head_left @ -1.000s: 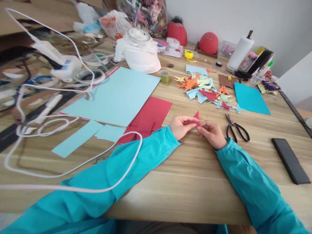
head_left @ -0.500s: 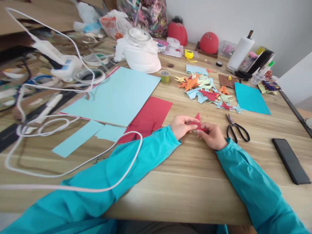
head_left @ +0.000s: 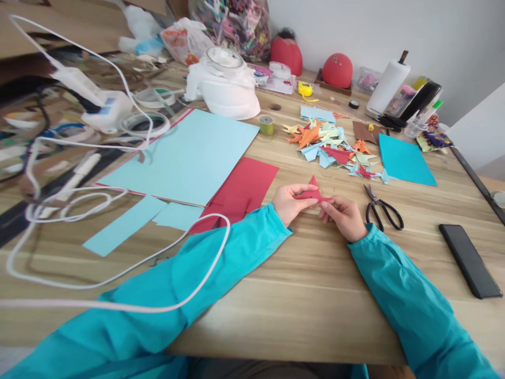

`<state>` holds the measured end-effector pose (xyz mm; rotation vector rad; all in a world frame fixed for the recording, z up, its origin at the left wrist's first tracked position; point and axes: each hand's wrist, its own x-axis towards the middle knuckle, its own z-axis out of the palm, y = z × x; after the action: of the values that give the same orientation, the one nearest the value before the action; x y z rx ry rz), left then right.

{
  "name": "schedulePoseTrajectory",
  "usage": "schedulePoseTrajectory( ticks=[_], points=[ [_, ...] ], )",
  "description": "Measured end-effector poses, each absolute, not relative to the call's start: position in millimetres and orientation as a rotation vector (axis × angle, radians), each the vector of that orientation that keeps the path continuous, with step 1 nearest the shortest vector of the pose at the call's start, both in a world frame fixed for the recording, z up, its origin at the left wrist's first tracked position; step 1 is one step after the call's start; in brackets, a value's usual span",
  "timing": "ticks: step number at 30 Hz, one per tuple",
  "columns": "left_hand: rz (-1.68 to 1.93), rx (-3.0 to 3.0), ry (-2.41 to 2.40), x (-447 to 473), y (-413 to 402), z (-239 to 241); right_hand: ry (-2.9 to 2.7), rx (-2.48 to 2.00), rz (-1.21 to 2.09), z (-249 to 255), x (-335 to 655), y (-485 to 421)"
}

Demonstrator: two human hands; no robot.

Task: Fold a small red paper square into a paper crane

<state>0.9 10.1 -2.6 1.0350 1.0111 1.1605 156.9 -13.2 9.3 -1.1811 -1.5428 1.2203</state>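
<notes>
Between my two hands is a small folded red paper piece, with one pointed tip standing up. My left hand pinches its left part between thumb and fingers. My right hand closes on a thin point at its right end. Both hands are just above the wooden table. Beyond them lies a pile of folded paper cranes in orange, blue, yellow-green and red. To the left of my left hand are sheets of red paper. Scissors lie right of my right hand.
Light blue paper sheets cover the left-middle table. A white cable loops over the left side and across my sleeve. A phone lies at right, a turquoise sheet behind it. A thread spool stands near the cranes.
The red piece has shifted slightly left and turned in my fingers. My right hand now holds a thin point drawn out to the right, with the fingers farther from my left hand.
</notes>
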Motion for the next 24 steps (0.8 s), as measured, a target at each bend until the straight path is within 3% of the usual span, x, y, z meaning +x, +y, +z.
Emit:
schedulePoseTrajectory(
  ticks=[18,24],
  points=[
    [1.073,1.368,1.037,1.0,2.8,3.9,-1.470,-1.174,1.250,6.9,158.4,-10.5],
    [1.156,1.020,0.861,2.7,4.7,2.4,-1.351,-1.168,1.238,5.3,159.9,-10.5]
  ],
)
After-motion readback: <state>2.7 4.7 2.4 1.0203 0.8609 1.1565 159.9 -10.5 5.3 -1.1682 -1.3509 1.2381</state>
